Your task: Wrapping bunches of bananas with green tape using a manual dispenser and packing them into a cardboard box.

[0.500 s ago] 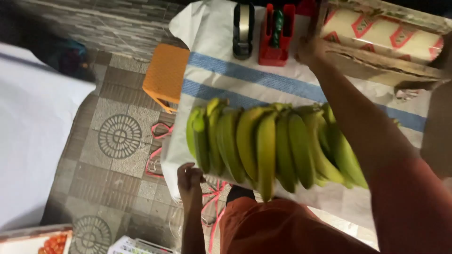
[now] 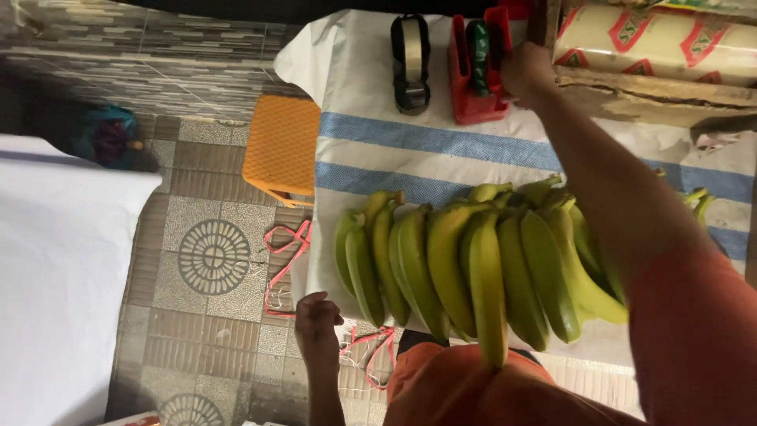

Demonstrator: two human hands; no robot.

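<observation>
Right hand: the right hand reaches across the table to the red tape dispenser at the far edge; its fingers curl against the dispenser's right side, but I cannot tell whether the grip has closed on it.
Left hand: the left hand sits at the near edge of the table, loosely curled, just beside the pink string that hangs there; whether it pinches the string or the cloth is hidden.
Bananas: a large bunch of green bananas lies on the white, blue-striped sack cloth, right under the outstretched right forearm.
Nearby: a second, dark tape dispenser stands just left of the red one; a printed cardboard box lies to the right; an orange stool stands on the tiled floor beside the table.
Risk, forearm: the arm passes close over the bunch, so dropping it could bruise fruit or nudge the bunch toward the near edge.
Risk, dispenser: a one-sided hold could tip the red dispenser into its dark neighbour.
Risk, string: loose loops on the floor could snag a foot.
</observation>
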